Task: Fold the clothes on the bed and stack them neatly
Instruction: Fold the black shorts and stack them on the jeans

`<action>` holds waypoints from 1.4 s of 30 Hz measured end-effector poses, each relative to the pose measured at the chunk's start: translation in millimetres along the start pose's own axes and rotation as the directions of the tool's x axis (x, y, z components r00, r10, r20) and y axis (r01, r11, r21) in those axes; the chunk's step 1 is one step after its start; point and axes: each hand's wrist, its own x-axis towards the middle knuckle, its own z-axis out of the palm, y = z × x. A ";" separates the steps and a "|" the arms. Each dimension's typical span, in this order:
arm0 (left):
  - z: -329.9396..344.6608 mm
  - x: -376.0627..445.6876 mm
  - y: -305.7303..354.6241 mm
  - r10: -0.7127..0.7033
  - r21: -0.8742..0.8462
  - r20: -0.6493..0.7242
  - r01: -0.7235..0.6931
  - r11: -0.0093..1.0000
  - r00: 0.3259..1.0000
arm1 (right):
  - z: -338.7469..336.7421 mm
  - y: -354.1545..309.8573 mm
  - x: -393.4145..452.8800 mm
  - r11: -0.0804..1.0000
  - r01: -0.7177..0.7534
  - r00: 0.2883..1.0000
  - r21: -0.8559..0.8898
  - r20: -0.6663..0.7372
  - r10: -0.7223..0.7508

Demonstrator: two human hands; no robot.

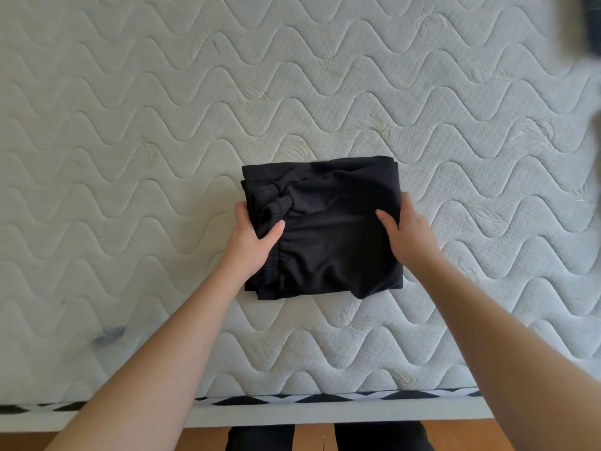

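A black garment [328, 236], folded into a thick square with an elastic waistband showing on its left side, lies on the white quilted mattress [130, 131]. My left hand [252, 244] grips the garment's left edge, thumb on top and fingers tucked under the fabric. My right hand [406, 234] holds the right edge the same way, thumb lying on the cloth and fingers hidden beneath. Both forearms reach in from the bottom of the view.
The mattress's near edge [292, 402] carries a black-and-white patterned band, with wooden floor [471, 437] below it. A dark blurred object [592, 24] sits at the top right corner. Bare mattress surrounds the garment on all sides.
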 end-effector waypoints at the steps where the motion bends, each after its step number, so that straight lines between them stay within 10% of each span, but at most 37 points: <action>1: -2.2 -5.6 2.6 0.021 -0.015 0.006 -0.021 1.000 1.000 | -2.0 -0.5 -7.1 0.998 0.002 1.000 0.057 -0.023 0.000; 19: -91.5 -284.0 175.5 0.213 -0.229 -0.026 -0.213 0.950 0.977 | -220.3 -92.2 -261.0 0.879 0.190 0.979 0.438 -0.154 -0.135; 26: -124.1 -353.7 187.8 0.307 -0.159 -0.278 -0.359 0.920 0.910 | -232.0 -115.9 -331.3 0.861 0.301 0.931 0.409 -0.320 -0.173; 42: -135.2 -458.5 173.5 0.580 -0.106 0.056 -0.573 0.813 0.813 | -210.8 -91.2 -531.2 0.902 0.270 0.763 0.336 -0.646 0.012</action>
